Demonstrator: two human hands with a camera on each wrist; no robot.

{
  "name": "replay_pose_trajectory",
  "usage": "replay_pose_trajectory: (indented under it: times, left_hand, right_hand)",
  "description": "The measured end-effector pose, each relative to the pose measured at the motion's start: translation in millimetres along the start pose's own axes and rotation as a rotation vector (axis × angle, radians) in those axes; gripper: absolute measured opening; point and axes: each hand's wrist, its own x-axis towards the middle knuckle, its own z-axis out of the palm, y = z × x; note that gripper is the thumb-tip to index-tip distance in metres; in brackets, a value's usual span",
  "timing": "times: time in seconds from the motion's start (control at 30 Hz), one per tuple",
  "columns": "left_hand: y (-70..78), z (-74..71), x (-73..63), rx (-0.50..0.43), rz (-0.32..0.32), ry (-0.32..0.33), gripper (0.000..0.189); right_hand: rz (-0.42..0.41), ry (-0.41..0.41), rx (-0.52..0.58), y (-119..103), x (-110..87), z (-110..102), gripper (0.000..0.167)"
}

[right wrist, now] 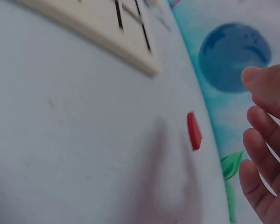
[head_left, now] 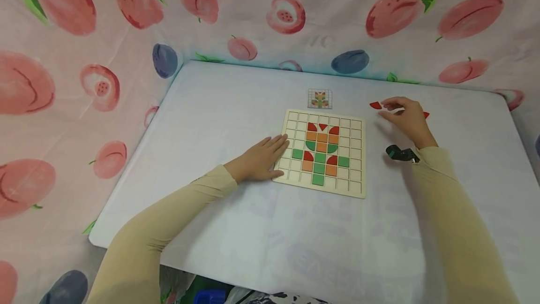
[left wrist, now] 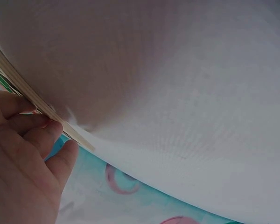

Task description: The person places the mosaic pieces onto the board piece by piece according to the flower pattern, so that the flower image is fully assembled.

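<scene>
A pale wooden grid board (head_left: 355, 177) lies on the white table, with red, orange and green pieces set in its squares. Fingers spread, my left hand (head_left: 260, 158) rests along the board's left edge. In the left wrist view, that hand's fingertips (left wrist: 46, 133) touch the board's edge. To the right of the board, my right hand (head_left: 407, 118) hovers over the table, thumb and fingers apart and nothing between them. Just beyond its fingertips lies a red quarter-round piece (head_left: 375, 105), which the right wrist view shows as a red sliver (right wrist: 194, 131). Another red piece (head_left: 426, 115) is partly hidden behind that hand.
A small pattern card (head_left: 319, 99) lies behind the board. A black wrist camera (head_left: 401, 154) sits at the right cuff. Fruit-printed cloth (head_left: 253, 22) hangs along the table's back and left sides. Below the front edge is a blue item (head_left: 210, 296).
</scene>
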Motion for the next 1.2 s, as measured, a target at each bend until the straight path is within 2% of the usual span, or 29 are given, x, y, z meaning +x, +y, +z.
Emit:
replay_pose_trajectory:
  times: [0.27,0.43,0.6,0.9,1.2]
  left_hand:
    - [-0.1,0.5,1.5,0.000,0.001,-0.007,0.085]
    - [0.3,-0.5,1.7,-0.003,0.001,-0.011,0.085]
    - [0.1,-1.6,0.9,0.004,0.000,-0.012,0.084]
    - [-0.5,-0.1,0.4,-0.006,-0.001,-0.012,0.084]
    - [-1.5,3.0,2.3,0.017,-0.004,-0.002,0.085]
  right_hand:
    - [0.111,-0.174,-0.039,19,28.5,3,0.043]
    - [0.070,-0.251,-0.111,25,39.5,5,0.044]
    - [0.024,-0.272,-0.143,26,44.0,7,0.040]
    - [0.078,-0.298,-0.180,29,46.1,5,0.037]
    - [0.090,-0.244,-0.166,32,41.1,5,0.036]
